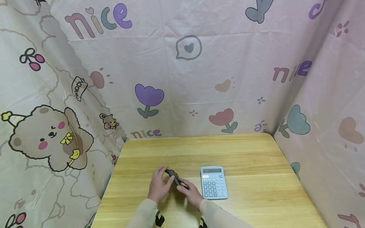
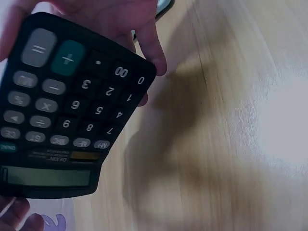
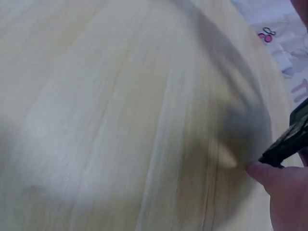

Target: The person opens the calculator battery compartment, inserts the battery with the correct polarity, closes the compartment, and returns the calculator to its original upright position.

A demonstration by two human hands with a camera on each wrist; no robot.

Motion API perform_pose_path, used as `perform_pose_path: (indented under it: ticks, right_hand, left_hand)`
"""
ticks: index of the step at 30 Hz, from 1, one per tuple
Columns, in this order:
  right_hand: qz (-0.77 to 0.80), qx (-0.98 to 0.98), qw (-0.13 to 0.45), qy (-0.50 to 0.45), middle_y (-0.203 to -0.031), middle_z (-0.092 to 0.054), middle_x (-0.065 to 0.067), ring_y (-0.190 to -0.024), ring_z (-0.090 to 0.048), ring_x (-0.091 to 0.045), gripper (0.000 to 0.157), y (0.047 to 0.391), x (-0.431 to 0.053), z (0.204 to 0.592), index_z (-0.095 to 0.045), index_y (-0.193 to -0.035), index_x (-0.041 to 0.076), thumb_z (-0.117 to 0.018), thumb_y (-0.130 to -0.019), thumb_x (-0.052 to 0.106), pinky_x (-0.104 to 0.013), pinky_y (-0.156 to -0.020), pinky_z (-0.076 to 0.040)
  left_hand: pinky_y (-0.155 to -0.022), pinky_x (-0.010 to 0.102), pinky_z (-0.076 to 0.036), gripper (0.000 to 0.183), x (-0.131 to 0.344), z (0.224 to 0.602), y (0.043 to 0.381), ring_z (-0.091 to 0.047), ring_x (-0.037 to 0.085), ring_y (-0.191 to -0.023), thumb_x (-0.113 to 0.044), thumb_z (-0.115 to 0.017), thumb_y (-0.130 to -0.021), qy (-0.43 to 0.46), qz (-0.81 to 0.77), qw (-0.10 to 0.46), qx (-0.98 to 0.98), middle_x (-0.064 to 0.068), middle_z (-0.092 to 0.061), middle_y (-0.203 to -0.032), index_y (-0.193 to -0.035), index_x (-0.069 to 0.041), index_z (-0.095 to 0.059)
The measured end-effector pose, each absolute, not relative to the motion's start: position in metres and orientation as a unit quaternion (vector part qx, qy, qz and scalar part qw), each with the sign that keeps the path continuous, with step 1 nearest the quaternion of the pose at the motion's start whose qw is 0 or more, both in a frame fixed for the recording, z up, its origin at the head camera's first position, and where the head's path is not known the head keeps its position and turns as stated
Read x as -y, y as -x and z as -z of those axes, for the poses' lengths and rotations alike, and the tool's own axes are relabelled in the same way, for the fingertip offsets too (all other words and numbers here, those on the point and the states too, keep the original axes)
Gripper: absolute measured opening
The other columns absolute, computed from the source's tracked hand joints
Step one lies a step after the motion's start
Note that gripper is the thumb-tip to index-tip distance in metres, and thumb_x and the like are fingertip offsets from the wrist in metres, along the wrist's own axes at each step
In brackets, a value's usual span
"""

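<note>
A black calculator (image 1: 176, 179) is held tilted above the table between both hands, seen nearly edge-on in the head view. In the left wrist view its keys and blank-looking display (image 2: 48, 177) face the camera, upside down. My left hand (image 1: 159, 186) grips the display end, with only its fingertips showing at the lower left of that view. My right hand (image 1: 192, 192) pinches the opposite end, by the 0 and 00 keys. The right wrist view catches the calculator's dark edge (image 3: 288, 145) beside a thumb. Right of the right hand, a light-blue calculator (image 1: 222, 186) lies face up.
The wooden table (image 1: 256, 164) carries both hands' shadows. Printed cloth (image 1: 182, 76) hangs behind it and along both sides. Dark straps (image 1: 159, 219) show at the wrists, under pale sleeves (image 1: 225, 217).
</note>
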State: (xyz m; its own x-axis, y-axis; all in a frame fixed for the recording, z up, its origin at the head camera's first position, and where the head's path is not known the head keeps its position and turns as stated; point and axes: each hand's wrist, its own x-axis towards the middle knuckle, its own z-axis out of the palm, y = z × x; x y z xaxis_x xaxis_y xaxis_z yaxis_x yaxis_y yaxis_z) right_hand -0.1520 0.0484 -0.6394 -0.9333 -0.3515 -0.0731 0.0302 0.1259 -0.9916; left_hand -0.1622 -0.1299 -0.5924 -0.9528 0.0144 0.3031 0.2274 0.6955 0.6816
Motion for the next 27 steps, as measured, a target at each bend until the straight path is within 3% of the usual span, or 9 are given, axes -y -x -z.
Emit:
perform_pose_path:
  ticks: [5,10,14,21,27]
  right_hand:
    - [0.725,-0.658,0.184,0.087,-0.135,-0.042,-0.017,-0.116,-0.044,-0.028,0.048,0.152,-0.05,0.627,-0.042,-0.136,0.007,-0.047,-0.095,0.03,-0.048,-0.094,-0.039]
    - [0.749,-0.628,0.196,0.079,-0.134,-0.043,-0.018,-0.12,-0.041,-0.032,0.051,0.15,-0.051,0.617,-0.041,-0.136,0.004,-0.046,-0.095,0.032,-0.05,-0.095,-0.038]
    - [0.766,-0.605,0.206,0.064,-0.129,-0.046,-0.018,-0.115,-0.044,-0.034,0.053,0.152,-0.049,0.626,-0.041,-0.137,0.006,-0.045,-0.094,0.036,-0.052,-0.09,-0.042]
    - [0.774,-0.588,0.226,0.062,-0.121,-0.049,-0.02,-0.103,-0.05,-0.031,0.056,0.15,-0.046,0.62,-0.039,-0.138,0.007,-0.044,-0.093,0.04,-0.054,-0.082,-0.044]
    - [0.781,-0.575,0.235,0.064,-0.115,-0.051,-0.019,-0.097,-0.051,-0.03,0.056,0.149,-0.044,0.617,-0.04,-0.137,0.007,-0.043,-0.093,0.041,-0.056,-0.08,-0.045]
  left_hand:
    - [-0.1,0.05,-0.033,0.075,0.128,0.594,0.164,-0.031,0.026,-0.128,-0.048,-0.06,-0.083,0.088,0.377,0.128,0.913,0.007,-0.033,-0.143,-0.144,-0.019,-0.029]
    - [-0.103,0.049,-0.029,0.087,0.128,0.598,0.163,-0.029,0.027,-0.13,-0.057,-0.056,-0.081,0.053,0.397,0.09,0.912,0.009,-0.026,-0.146,-0.147,-0.019,-0.014]
    - [-0.103,0.049,-0.029,0.09,0.13,0.603,0.163,-0.03,0.031,-0.129,-0.061,-0.052,-0.081,0.025,0.411,0.073,0.908,0.012,-0.025,-0.146,-0.148,-0.018,-0.011]
    - [-0.088,0.05,-0.044,0.086,0.135,0.616,0.16,-0.05,0.037,-0.111,-0.057,-0.053,-0.084,0.014,0.44,0.061,0.896,0.02,-0.028,-0.143,-0.147,-0.012,-0.015]
    - [-0.088,0.051,-0.044,0.083,0.136,0.621,0.157,-0.053,0.034,-0.107,-0.054,-0.05,-0.087,-0.006,0.485,0.021,0.874,0.024,-0.033,-0.139,-0.147,-0.014,-0.008]
